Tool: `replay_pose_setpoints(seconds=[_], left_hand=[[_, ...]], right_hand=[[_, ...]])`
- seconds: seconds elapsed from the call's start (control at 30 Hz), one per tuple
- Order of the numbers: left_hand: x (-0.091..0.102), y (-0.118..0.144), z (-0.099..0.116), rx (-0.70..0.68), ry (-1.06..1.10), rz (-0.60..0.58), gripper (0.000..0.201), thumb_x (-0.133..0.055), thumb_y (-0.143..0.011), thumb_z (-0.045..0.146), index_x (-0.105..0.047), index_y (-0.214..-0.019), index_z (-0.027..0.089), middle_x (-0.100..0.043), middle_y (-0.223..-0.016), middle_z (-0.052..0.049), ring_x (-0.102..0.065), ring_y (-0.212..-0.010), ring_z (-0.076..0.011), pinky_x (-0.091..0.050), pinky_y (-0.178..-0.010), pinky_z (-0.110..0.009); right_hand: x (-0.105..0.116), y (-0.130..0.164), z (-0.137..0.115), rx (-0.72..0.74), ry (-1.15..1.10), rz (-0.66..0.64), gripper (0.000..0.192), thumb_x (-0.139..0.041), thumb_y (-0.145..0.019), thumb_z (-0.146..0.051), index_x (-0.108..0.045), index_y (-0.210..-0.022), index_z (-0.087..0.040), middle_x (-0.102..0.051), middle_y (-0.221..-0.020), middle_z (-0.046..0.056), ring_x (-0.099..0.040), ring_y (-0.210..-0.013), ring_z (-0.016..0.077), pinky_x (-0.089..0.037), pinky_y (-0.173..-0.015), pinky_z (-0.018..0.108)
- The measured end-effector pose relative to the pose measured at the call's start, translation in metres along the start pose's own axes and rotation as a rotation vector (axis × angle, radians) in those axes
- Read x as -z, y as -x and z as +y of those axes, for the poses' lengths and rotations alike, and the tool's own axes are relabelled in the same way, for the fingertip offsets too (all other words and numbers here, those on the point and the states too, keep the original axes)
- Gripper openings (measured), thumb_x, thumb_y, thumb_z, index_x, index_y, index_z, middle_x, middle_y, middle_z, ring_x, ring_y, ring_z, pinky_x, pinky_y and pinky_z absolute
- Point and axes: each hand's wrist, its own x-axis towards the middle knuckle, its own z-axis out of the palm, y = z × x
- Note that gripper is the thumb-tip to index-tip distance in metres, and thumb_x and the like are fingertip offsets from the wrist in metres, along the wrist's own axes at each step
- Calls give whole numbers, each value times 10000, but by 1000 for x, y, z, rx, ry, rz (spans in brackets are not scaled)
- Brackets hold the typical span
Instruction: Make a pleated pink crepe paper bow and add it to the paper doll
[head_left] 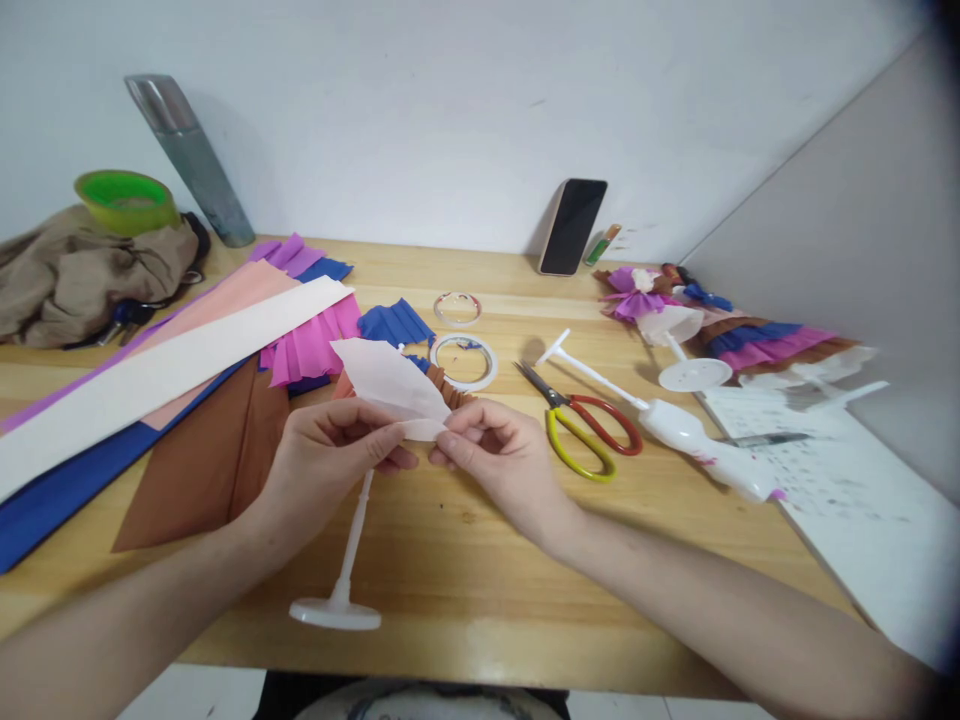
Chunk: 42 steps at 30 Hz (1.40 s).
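Between my two hands is a piece of white crepe paper (390,378), its upper part standing up as a pale sheet. My left hand (337,445) pinches its lower edge between thumb and fingers. Close beside it, my right hand (495,450) pinches the other end of that edge. Below my left hand a white plastic stand (349,560) with a round base rests on the table, its top hidden by the hands. Pleated brown paper (448,390) shows just behind the fingers.
Left lie paper strips in white (180,370), blue and brown (202,460). Behind the hands are tape rolls (463,362). Right are scissors (585,415), a white mannequin figure (697,445) and a paper-dressed figure (780,345). A phone (574,228) leans on the wall.
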Motion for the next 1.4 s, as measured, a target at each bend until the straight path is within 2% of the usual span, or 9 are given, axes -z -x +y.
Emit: replay_pose_setpoints(seconds=[0.37, 0.63, 0.87, 1.1, 1.2, 1.3, 1.4], left_hand=[[-4, 0, -2, -15, -22, 73, 124, -738, -721, 273, -712, -682, 158, -717, -570, -28, -671, -523, -139, -533, -529, -211], [-4, 0, -6, -31, 17, 112, 147, -770, -704, 285, -706, -744, 158, -709, -553, -12, -673, -497, -142, -529, -497, -207], [-3, 0, -2, -63, 32, 123, 143, -774, -694, 286, -706, -735, 167, -707, -551, -5, -675, -496, -147, -547, -507, -219], [-3, 1, -5, -101, 1, 84, 106, -735, -738, 260, -695, -704, 168, -706, -561, -8, -673, -510, -140, -541, -511, -209], [-5, 2, -5, -113, -16, 84, 82, -721, -753, 238, -701, -708, 172, -709, -571, -2, -671, -516, -127, -536, -518, -196], [-6, 2, -4, -136, -18, 88, 82, -709, -758, 222, -700, -691, 176, -708, -573, 2, -668, -523, -120, -533, -521, -189], [-6, 3, -4, -146, -19, 108, 86, -714, -748, 228, -698, -681, 176, -709, -575, -3, -672, -529, -130, -539, -523, -203]], right_hand=[[-2, 2, 2, 38, 37, 6, 165, -749, -732, -283, -609, -691, -205, -691, -595, -1, -627, -536, 124, -479, -546, 248], [-1, 2, 1, 44, 5, -10, 193, -765, -734, -319, -604, -749, -213, -657, -596, -23, -644, -544, 137, -528, -563, 275], [0, 2, -4, 64, 5, -58, 207, -795, -700, -321, -632, -779, -221, -649, -608, -22, -617, -559, 133, -497, -539, 263], [-2, 3, -3, 29, -20, -73, 261, -812, -676, -363, -603, -745, -224, -657, -641, -11, -630, -587, 155, -507, -571, 295], [-2, 5, -6, 9, 14, -92, 258, -786, -707, -362, -572, -688, -218, -644, -612, -10, -607, -543, 143, -474, -525, 277], [-2, 6, -8, 37, 32, -92, 262, -762, -736, -365, -570, -641, -214, -637, -587, -4, -595, -545, 141, -452, -506, 263], [-1, 5, -8, 60, 37, -98, 266, -741, -762, -380, -589, -627, -208, -684, -642, 23, -614, -594, 147, -476, -549, 274]])
